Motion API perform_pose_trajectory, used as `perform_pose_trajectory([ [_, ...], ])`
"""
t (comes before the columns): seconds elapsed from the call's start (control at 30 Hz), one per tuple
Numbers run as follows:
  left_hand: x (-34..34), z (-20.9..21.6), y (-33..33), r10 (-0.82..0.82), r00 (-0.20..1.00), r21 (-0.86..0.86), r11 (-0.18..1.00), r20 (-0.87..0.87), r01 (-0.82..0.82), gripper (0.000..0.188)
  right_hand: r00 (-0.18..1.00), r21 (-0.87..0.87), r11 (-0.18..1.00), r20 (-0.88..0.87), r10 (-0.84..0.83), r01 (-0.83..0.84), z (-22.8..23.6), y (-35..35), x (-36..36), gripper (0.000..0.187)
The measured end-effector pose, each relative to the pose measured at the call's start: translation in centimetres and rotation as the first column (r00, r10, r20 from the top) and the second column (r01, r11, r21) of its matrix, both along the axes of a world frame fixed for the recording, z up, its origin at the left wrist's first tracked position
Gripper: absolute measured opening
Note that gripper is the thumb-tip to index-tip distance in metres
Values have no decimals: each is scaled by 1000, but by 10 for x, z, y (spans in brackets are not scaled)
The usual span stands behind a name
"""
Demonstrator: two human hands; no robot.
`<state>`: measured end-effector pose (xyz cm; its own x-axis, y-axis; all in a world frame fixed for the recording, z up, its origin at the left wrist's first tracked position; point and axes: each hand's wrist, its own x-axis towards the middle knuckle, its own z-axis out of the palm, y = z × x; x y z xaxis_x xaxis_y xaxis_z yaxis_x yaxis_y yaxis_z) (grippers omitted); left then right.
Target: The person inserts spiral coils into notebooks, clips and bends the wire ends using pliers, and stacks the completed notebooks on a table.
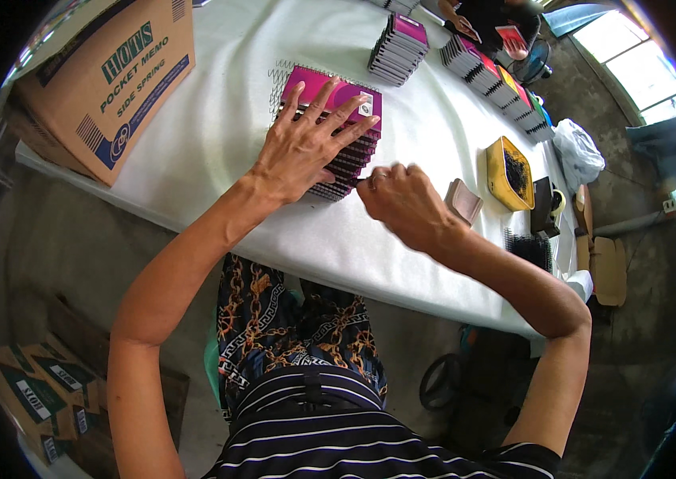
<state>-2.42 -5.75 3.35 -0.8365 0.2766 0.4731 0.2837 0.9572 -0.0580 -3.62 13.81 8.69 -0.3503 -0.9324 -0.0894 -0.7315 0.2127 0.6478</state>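
Observation:
A stack of small spiral memo pads (367,152) with magenta covers stands on the white-covered table in front of me. My left hand (300,150) lies over its top with the fingers spread, steadying the pads. Wire coils stick out along the stack's left and far edges. Just right of the stack's near corner, my right hand (403,199) is closed, fingers curled in and close to the pads' sides. A small dark bit shows at its fingertips, too small to name.
A large cardboard box (134,88) stands at the left. More memo pad stacks (399,49) are farther back. To the right are a tan block (463,202), a yellow tub (506,195) of dark pieces, a tape dispenser (544,209) and black coils (529,249). Another person (486,24) holds a red pad.

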Motion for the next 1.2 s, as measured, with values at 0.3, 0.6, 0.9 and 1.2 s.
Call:
perform_pose_trajectory([
  [0.3,6,-6,4,-32,999,-1,999,-37,32,117,961,-200,958,147,236,-204,30,15,-21,22],
  [0.6,6,-8,5,-34,997,-14,999,-68,33,110,917,-76,919,71,393,-388,14,16,-33,9],
  [0.9,8,-13,4,-23,994,-54,998,-110,18,116,952,-125,989,302,-39,80,25,5,-16,36],
  [1.2,13,-21,6,-20,997,-105,994,-75,12,115,911,-53,910,7,411,-410,11,15,-33,28],
])
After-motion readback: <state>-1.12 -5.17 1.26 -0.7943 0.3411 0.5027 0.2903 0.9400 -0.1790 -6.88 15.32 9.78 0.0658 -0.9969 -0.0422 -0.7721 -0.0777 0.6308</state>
